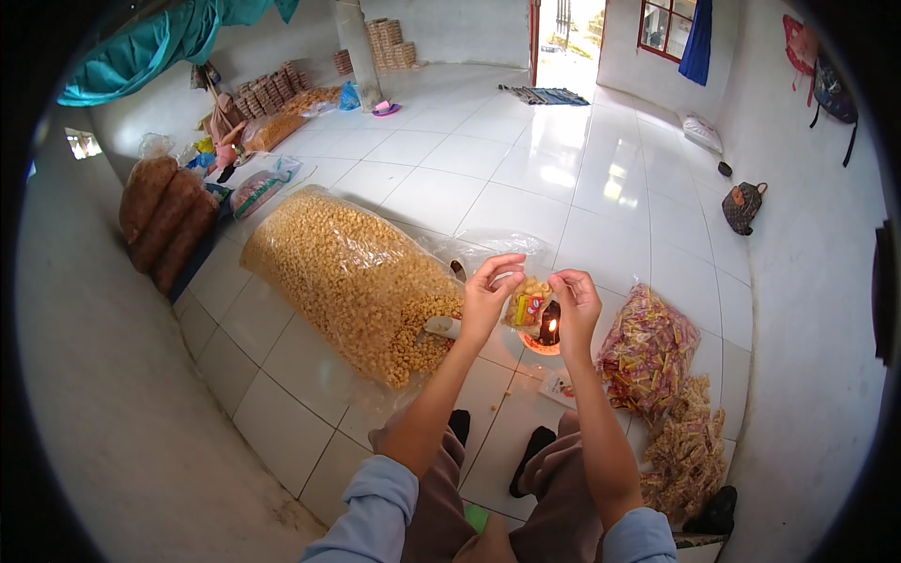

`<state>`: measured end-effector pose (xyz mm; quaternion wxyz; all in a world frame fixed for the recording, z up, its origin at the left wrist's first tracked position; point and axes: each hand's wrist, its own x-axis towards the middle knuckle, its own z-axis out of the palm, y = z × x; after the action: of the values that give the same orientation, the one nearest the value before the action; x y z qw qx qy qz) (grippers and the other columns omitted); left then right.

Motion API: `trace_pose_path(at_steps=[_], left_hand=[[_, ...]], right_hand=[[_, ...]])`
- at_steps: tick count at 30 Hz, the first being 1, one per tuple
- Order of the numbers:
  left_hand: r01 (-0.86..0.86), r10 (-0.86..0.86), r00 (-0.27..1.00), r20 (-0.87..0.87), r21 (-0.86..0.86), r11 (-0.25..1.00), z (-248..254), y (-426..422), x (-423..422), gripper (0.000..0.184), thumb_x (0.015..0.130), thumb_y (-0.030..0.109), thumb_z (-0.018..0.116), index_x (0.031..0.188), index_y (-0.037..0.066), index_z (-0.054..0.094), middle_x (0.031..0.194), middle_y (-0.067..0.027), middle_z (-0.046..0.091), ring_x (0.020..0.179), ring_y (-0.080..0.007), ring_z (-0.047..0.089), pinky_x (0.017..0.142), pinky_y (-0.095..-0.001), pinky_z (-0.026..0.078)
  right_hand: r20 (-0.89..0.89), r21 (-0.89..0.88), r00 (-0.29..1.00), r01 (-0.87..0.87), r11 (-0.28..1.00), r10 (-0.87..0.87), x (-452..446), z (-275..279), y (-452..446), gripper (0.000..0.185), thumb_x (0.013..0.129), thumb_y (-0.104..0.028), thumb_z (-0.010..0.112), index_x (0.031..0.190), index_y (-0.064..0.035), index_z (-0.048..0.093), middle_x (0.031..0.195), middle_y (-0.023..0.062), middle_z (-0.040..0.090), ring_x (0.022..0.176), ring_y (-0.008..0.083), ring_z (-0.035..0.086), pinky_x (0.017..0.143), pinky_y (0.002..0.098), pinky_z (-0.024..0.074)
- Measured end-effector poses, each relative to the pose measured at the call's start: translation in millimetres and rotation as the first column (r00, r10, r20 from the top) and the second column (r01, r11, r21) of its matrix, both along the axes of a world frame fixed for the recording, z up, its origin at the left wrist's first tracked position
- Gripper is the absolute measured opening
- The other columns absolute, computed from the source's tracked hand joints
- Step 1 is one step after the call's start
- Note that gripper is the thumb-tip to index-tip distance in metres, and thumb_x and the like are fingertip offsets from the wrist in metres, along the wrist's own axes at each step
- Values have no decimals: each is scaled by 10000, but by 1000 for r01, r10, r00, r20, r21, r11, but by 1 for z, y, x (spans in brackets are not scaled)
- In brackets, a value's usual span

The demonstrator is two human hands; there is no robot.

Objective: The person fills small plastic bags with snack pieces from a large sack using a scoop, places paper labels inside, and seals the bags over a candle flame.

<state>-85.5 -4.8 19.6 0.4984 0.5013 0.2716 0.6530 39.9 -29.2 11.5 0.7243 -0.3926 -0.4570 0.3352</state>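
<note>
Between my two hands hangs a small clear snack packet [527,306] with a red and yellow label, filled with yellow pieces. My left hand [496,289] pinches its upper left corner. My right hand [576,298] pinches the upper right corner. Just below and behind the packet burns a small flame [553,325] on a dark holder, which stands in an orange dish [539,347] on the floor. Left of my hands lies a large clear bag of yellow snacks [347,272], its mouth towards me. A white scoop [441,327] rests among the loose snacks there.
To the right stand a bag of colourful packets [649,347] and a heap of packaged snacks [685,441]. A white printed box or pack [559,388] lies near the dish. Brown sacks [164,220] lean at the left wall. Another person [225,127] sits far left.
</note>
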Motion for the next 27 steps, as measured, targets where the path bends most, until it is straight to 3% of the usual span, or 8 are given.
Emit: trace_pose_path(at_steps=[2, 6, 9, 11, 15, 17, 22, 27], left_hand=[[29, -26, 998, -61, 49, 998, 0, 0, -1, 178, 819, 23, 572, 993, -16, 580, 993, -98, 598, 890, -134, 569, 824, -241, 439], [33, -32, 995, -96, 11, 999, -4, 4, -2, 241, 816, 17, 575, 1055, -3, 565, 972, -78, 596, 863, -116, 561, 805, -229, 439], [1, -1, 997, -83, -1, 1000, -8, 6, -2, 184, 812, 13, 581, 995, 2, 575, 930, -56, 588, 853, -101, 554, 782, -215, 439], [-41, 38, 998, 46, 57, 998, -10, 9, -1, 105, 806, 11, 589, 909, 5, 570, 877, -39, 580, 837, -85, 545, 761, -201, 434], [-56, 53, 998, 28, 109, 992, -5, 6, -2, 43, 820, 21, 574, 855, 11, 551, 873, -40, 583, 834, -80, 542, 763, -200, 430], [-82, 103, 972, -214, 104, 991, -7, 5, -4, 57, 837, 32, 554, 886, 4, 559, 877, -40, 587, 840, -81, 537, 771, -206, 427], [-113, 131, 949, -285, 79, 990, 9, -4, -4, 86, 847, 47, 545, 911, -6, 567, 881, -41, 592, 827, -91, 543, 771, -220, 434], [-141, 161, 920, -356, 83, 987, 9, -4, -6, 113, 847, 57, 549, 935, -9, 575, 893, -48, 601, 822, -102, 557, 759, -224, 443]], right_hand=[[10, 9, 1000, 15, 1000, -16, 1, 0, 0, 80, 809, -31, 595, 859, 1, 542, 812, 25, 570, 776, 77, 539, 719, 203, 432], [9, 29, 1000, 29, 999, -29, 3, 0, 0, 85, 808, -30, 596, 862, 3, 540, 816, 30, 570, 776, 76, 537, 715, 198, 427], [3, 26, 1000, 25, 999, -25, 5, -1, 1, 90, 804, -27, 600, 862, 4, 539, 814, 32, 569, 773, 77, 535, 714, 200, 427], [19, 27, 1000, 14, 1000, -14, 8, -1, 1, 90, 803, -23, 600, 863, 4, 538, 812, 32, 568, 768, 77, 534, 714, 201, 427], [22, 91, 999, 33, 995, -35, 8, 7, 0, 84, 796, -6, 601, 852, 6, 540, 794, 32, 561, 750, 81, 533, 707, 202, 430], [33, 119, 999, 26, 993, -30, 10, 5, 2, 92, 793, 2, 601, 854, 9, 533, 787, 28, 556, 743, 81, 535, 693, 201, 432], [131, 57, 990, 38, 998, -45, 13, 6, 0, 112, 785, 15, 604, 855, 18, 515, 764, 14, 537, 733, 85, 542, 653, 202, 438], [34, 103, 998, 47, 994, -51, 12, 6, -1, 47, 819, 3, 562, 856, 29, 575, 825, 33, 570, 762, 93, 556, 673, 213, 445]])
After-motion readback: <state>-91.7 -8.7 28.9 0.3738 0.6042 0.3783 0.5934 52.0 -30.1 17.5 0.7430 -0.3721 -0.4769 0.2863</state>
